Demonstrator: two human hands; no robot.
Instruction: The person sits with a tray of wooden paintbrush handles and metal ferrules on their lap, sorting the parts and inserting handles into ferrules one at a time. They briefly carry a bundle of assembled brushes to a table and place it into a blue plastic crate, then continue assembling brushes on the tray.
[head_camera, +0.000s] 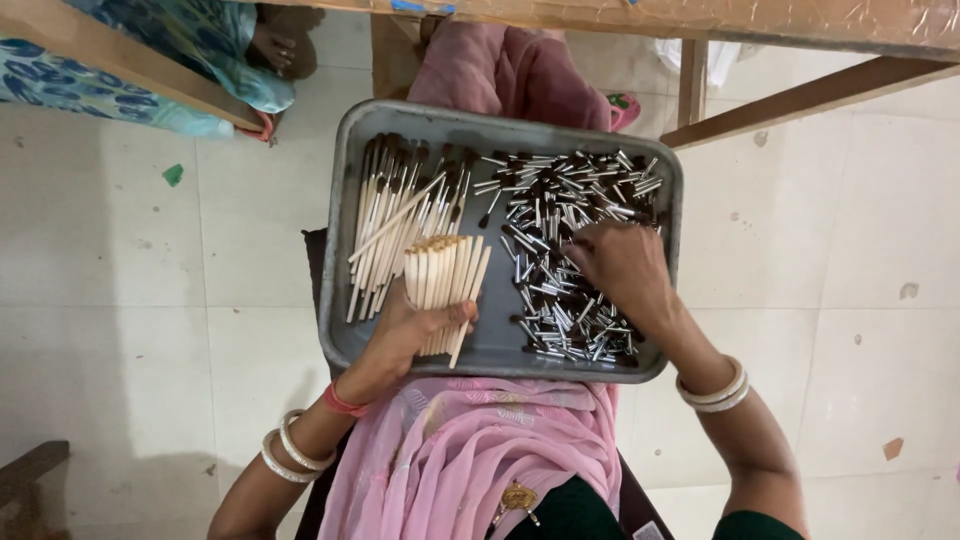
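Observation:
A grey metal tray (345, 190) rests on my lap. My left hand (405, 335) grips a bundle of pale wooden sticks (445, 280) over the tray's near middle. To its left lies a loose pile of sticks with dark tips (395, 215). My right hand (625, 265) reaches down into a heap of small silver and black ferrule pieces (560, 235) on the tray's right side, fingers curled among them; whether it holds one is hidden.
Pink cloth (470, 450) covers my lap below the tray. Wooden table legs and rails (800, 95) cross the top. Another person's foot (285, 45) and blue patterned cloth (120, 70) are at the top left. Tiled floor (120, 300) surrounds me.

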